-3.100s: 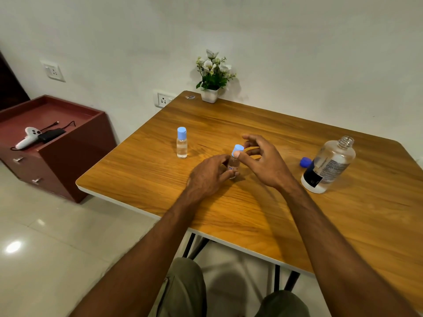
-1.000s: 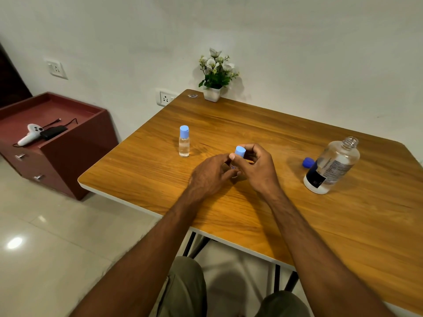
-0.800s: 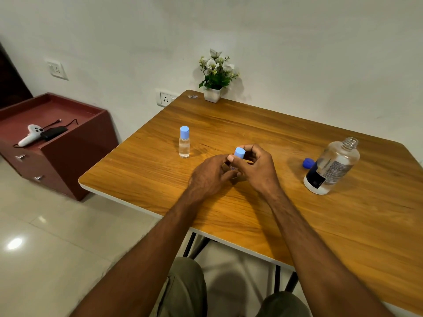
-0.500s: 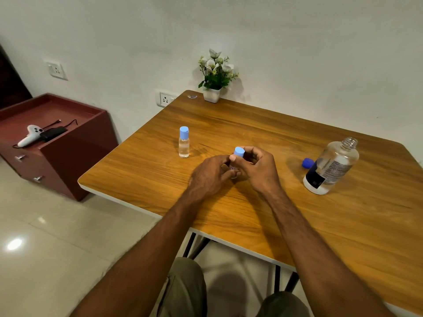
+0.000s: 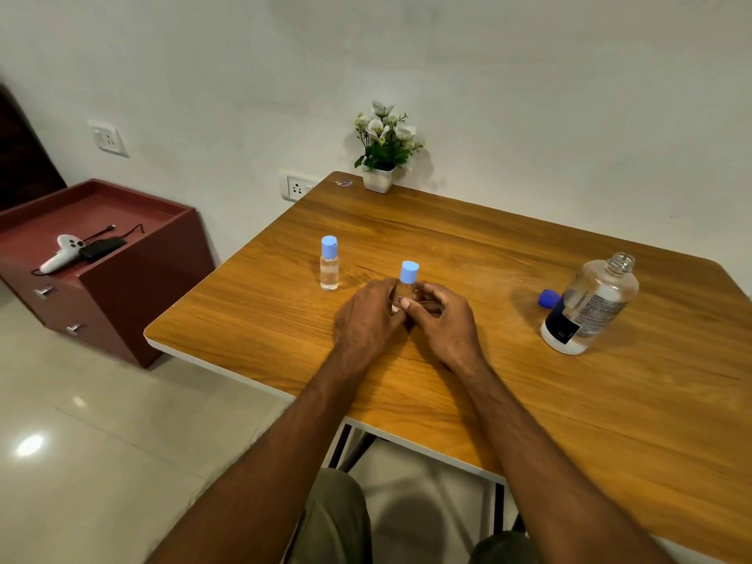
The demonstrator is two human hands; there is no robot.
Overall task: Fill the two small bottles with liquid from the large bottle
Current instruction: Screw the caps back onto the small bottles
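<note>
Two small clear bottles with light-blue caps stand on the wooden table point(image 5: 508, 400). One small bottle point(image 5: 329, 264) stands alone at the left, capped, with clear liquid inside. The other small bottle point(image 5: 407, 280) is upright between my hands. My left hand point(image 5: 368, 319) grips its body from the left, and my right hand point(image 5: 441, 319) holds its body from the right, thumb on the label. The large clear bottle point(image 5: 590, 305) with a dark label stands uncapped at the right, partly filled. Its dark blue cap point(image 5: 548, 298) lies just left of it.
A white pot of flowers point(image 5: 382, 148) sits at the table's far edge by the wall. A dark red cabinet point(image 5: 101, 270) at the left carries a white controller point(image 5: 61, 254) and a black device with a cable. The tiled floor lies below.
My right hand has come down off the blue cap to the bottle's body, leaving the cap uncovered. My left hand keeps its grip, and the other bottles stand where they were.
</note>
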